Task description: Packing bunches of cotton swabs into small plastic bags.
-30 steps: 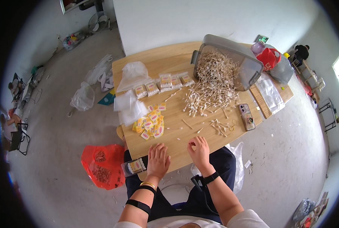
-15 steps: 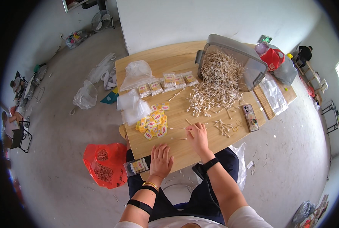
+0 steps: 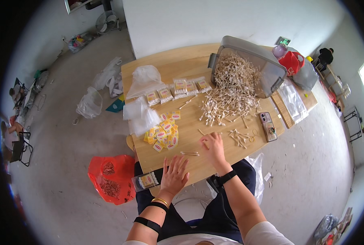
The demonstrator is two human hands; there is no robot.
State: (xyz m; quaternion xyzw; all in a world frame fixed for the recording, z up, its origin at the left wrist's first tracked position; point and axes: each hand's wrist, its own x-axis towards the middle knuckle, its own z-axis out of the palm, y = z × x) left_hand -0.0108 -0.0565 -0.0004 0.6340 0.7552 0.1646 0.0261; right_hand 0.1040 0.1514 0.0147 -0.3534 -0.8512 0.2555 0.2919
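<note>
My left hand [image 3: 175, 174] hovers at the table's near edge with its fingers spread, holding nothing I can see. Beside it, a clear plastic pack [image 3: 147, 180] of cotton swabs with a yellow-and-white card juts over the edge. My right hand [image 3: 213, 147] is above the tabletop with fingers curled; what they hold, if anything, is hidden. Between the hands, a pair of cotton swabs [image 3: 189, 153] lies side by side on the wood. A loose pile of yellow-and-white cards [image 3: 163, 132] rests to the left. Farther off, a big heap of cotton swabs [image 3: 231, 98] spills from a grey bin [image 3: 274, 77].
Filled swab packs [image 3: 178, 90] line the middle of the wooden table [image 3: 182, 67], near clear bags [image 3: 143, 116]. A phone [image 3: 268, 126] and a small swab cluster [image 3: 240, 138] lie right. On the floor at left is a red bag [image 3: 98, 173]; a person [image 3: 325, 57] sits far right.
The swab that was at my right fingertips now lies near the other one, closer to me. My left hand has spread its fingers and shifted slightly right.
</note>
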